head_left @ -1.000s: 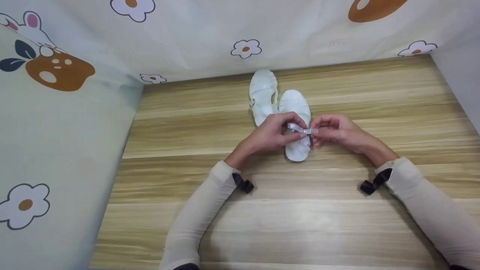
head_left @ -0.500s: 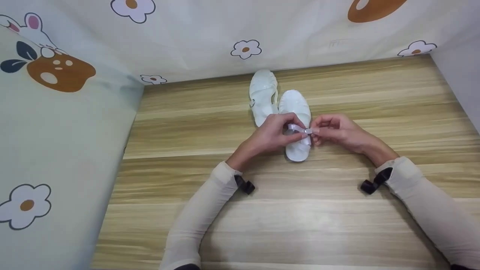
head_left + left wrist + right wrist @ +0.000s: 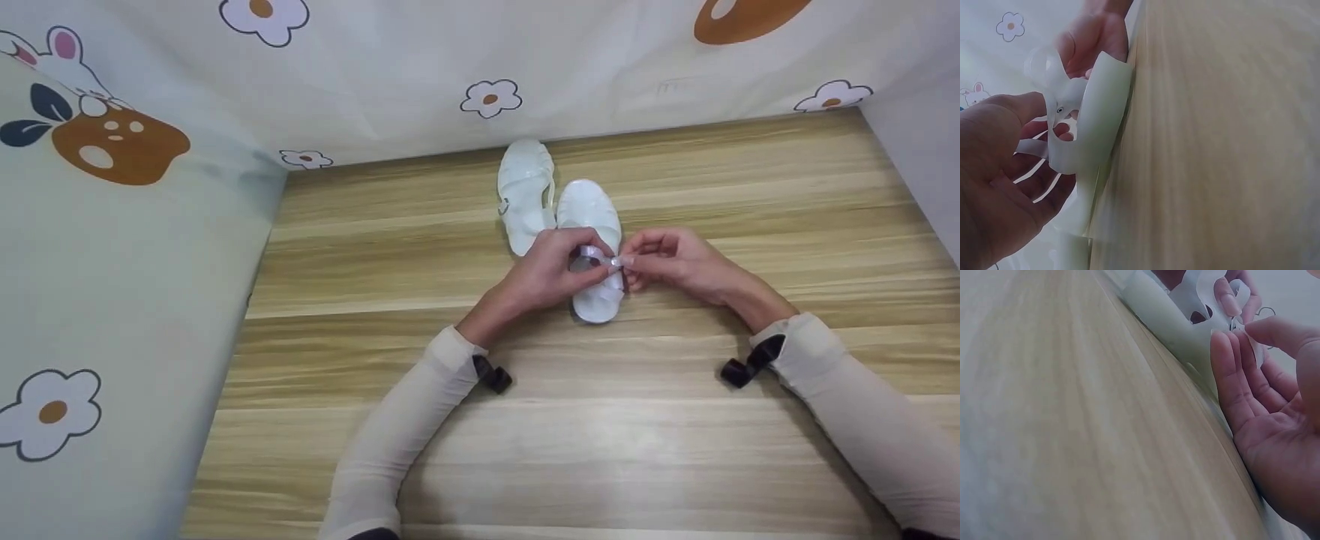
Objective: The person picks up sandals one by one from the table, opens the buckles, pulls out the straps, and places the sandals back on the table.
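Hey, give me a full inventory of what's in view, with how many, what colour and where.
Sandals: two, white, side by side near the back covering, one set farther back and left
Strap: one, white, on the nearer sandal, between the hands
Wood-grain surface: one, light brown, under the sandals
Printed covering: count unclear, pale, behind and left
Flower prints: five in the head view, white with brown centres
Fruit prints: two, orange-brown, upper left and top right
Rabbit print: one, white, upper left
Black wrist devices: two, one per wrist
Sleeves: two, cream, both arms
Left hand: one, pinching the strap
Right hand: one, pinching the strap's end
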Tool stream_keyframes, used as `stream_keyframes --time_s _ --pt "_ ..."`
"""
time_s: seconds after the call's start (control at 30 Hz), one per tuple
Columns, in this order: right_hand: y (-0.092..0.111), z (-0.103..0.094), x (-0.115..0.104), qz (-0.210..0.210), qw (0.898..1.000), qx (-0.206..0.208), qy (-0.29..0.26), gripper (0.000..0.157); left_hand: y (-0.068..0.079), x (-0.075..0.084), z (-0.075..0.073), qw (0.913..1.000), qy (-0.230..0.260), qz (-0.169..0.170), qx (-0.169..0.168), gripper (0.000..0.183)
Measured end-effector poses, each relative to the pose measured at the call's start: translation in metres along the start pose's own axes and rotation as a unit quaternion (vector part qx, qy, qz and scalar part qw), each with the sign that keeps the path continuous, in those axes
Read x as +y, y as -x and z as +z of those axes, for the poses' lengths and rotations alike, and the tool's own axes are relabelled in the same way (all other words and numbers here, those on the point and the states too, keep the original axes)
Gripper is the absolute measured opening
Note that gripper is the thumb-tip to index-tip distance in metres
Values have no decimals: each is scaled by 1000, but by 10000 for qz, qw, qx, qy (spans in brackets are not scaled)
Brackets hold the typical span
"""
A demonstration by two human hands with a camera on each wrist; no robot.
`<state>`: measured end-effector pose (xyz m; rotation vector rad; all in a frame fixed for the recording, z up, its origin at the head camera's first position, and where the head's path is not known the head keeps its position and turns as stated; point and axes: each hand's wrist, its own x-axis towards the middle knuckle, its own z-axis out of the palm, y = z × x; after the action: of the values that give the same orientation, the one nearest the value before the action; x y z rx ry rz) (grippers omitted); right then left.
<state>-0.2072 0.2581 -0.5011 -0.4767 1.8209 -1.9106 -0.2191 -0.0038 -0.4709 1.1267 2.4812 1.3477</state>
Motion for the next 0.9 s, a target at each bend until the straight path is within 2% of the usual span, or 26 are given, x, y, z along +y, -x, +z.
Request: stream_keyframes --time_s 0.37,0.63,0.9 --pt "-1 -1 1 68 9997 236 -73 17 0 1 2 9996 -168 188 139 14" --pt "1 -5 -1 237 9965 -334 -725 17 0 -1 1 9998 -152 105 114 15" --pt "2 -5 -2 243 9983 -294 -445 14 0 1 1 9995 -213 208 86 16"
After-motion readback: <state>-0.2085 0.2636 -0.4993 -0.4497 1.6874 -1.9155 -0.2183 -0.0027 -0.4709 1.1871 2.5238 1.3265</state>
